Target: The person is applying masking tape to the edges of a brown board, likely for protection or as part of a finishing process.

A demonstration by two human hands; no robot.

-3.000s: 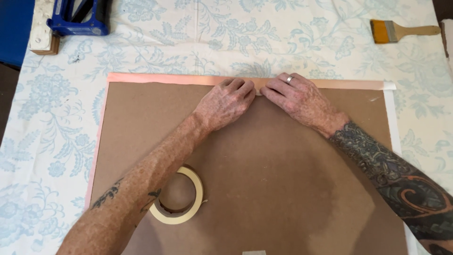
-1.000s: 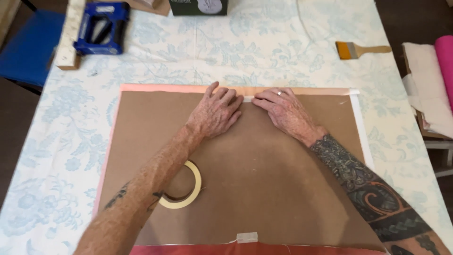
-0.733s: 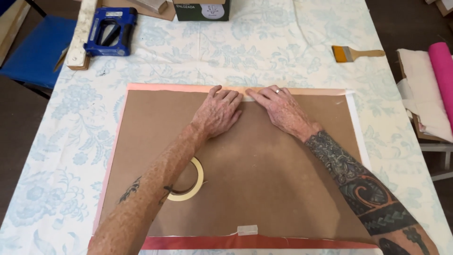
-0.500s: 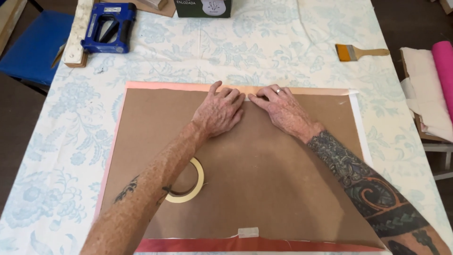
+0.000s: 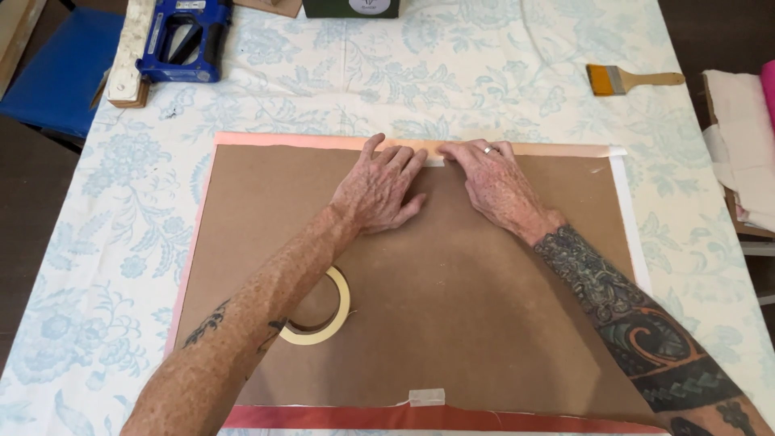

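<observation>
Head view: left hand (image 5: 379, 187) and right hand (image 5: 492, 179) flat, fingers spread, pressing brown board (image 5: 452, 291) top edge, probably on tape strip (image 5: 436, 161); tape roll (image 5: 316, 307) beside left forearm.

Under your palms lies a large brown hardboard panel (image 5: 452, 299), flat on the patterned tablecloth, with pale orange fabric (image 5: 274, 140) folded over its far edge, a short strip of tape (image 5: 434, 161) at that edge between your fingertips, and darker red fabric (image 5: 339, 418) along its near edge.
</observation>
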